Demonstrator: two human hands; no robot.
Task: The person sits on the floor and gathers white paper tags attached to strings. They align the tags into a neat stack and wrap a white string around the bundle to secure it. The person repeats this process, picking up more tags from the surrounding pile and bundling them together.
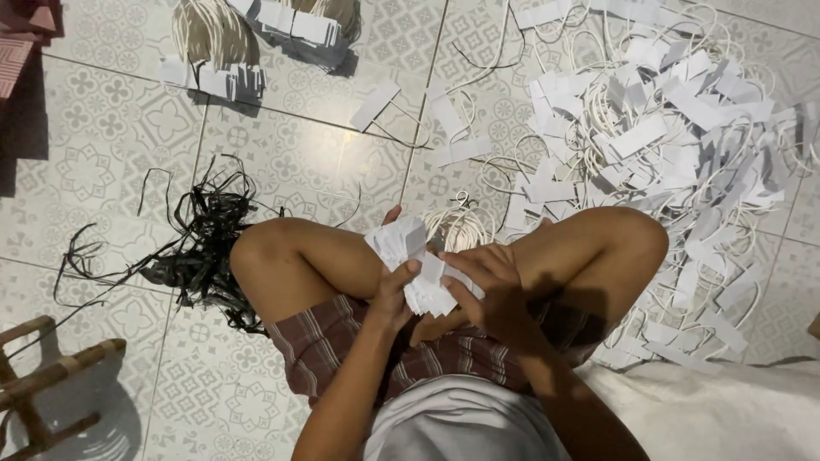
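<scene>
I sit on a tiled floor with my knees raised. My left hand [395, 294] and my right hand [489, 286] both grip a stack of white paper tags [410, 256] held between my knees. The tags fan out above my left thumb. Cream cord loops [457, 226] attached to the tags hang bunched just beyond my fingers.
A large loose heap of white tags with cords [658, 145] covers the floor at right. Bundled tag stacks [248, 51] lie at the top. A tangle of black strips [201, 248] sits left of my knee. A wooden stool [43, 384] stands at lower left.
</scene>
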